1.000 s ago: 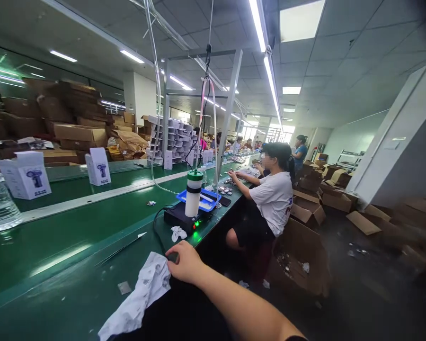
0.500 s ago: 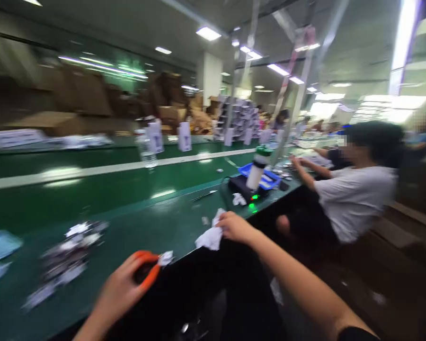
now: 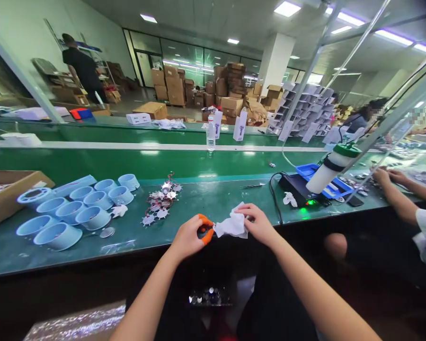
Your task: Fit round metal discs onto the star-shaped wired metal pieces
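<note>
My left hand (image 3: 193, 235), with orange covers on thumb and finger, pinches something tiny at the left end of a white tissue (image 3: 231, 226); what it is I cannot make out. The right hand (image 3: 258, 222) grips that tissue from its other side, just above the table's front edge. Left of my hands lies a loose heap of silver star-shaped metal parts with red wires (image 3: 163, 198). Several light-blue round cups (image 3: 92, 217) stand farther left, and a round metal disc (image 3: 107, 232) lies in front of them.
On the right are a black box with a green light (image 3: 298, 192), a blue tray (image 3: 335, 189) and a white bottle with green lid (image 3: 328, 170). A co-worker's hands (image 3: 386, 176) are beyond. A cardboard box (image 3: 17, 189) stands far left, a water bottle (image 3: 210, 135) at the back.
The view has swung left, bringing the blue cups into sight. My hands have come together: the gap between left fingers and the tissue has closed. The right hand still holds the tissue.
</note>
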A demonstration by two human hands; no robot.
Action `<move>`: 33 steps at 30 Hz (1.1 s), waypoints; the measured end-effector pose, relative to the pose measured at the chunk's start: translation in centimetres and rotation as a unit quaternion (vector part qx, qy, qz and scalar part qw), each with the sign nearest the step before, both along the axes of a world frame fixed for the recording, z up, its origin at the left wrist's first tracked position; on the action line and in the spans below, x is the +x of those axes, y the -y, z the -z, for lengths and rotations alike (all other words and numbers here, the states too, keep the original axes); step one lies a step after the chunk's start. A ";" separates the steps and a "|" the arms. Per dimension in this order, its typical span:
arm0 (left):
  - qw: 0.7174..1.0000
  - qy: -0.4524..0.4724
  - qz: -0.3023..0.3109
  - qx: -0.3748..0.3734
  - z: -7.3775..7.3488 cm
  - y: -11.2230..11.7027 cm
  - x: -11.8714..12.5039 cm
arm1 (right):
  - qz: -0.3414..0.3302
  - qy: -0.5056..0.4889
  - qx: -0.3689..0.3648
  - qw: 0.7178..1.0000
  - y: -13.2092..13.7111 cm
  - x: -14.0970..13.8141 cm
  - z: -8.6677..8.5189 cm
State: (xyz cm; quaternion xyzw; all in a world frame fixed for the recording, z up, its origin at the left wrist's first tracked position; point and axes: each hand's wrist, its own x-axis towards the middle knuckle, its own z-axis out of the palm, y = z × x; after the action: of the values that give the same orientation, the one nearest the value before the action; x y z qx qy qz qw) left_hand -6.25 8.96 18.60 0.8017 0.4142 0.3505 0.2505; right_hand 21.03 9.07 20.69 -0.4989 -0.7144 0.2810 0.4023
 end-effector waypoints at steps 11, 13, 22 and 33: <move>1.000 -0.023 -0.016 -0.005 0.0 -0.1 0.0 | -0.108 0.035 0.016 0.993 -1.4 -3.9 1.7; 1.000 -0.025 -0.015 -0.007 -0.1 -0.1 -0.1 | -0.123 0.032 0.009 0.992 -1.5 -3.9 1.5; 1.000 -0.006 -0.012 -0.010 0.0 -0.1 -0.1 | -0.153 0.048 -0.041 0.986 -2.0 -4.6 0.3; 1.000 -0.013 -0.012 -0.012 0.5 -0.1 -0.1 | -0.140 0.134 0.008 0.981 -1.4 -5.2 -0.9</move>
State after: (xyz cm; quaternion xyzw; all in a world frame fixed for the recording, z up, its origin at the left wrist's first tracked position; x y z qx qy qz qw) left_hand -6.32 9.09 18.15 0.7979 0.4313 0.3385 0.2507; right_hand 15.83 10.46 21.55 -0.4237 -0.8268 0.2597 0.2636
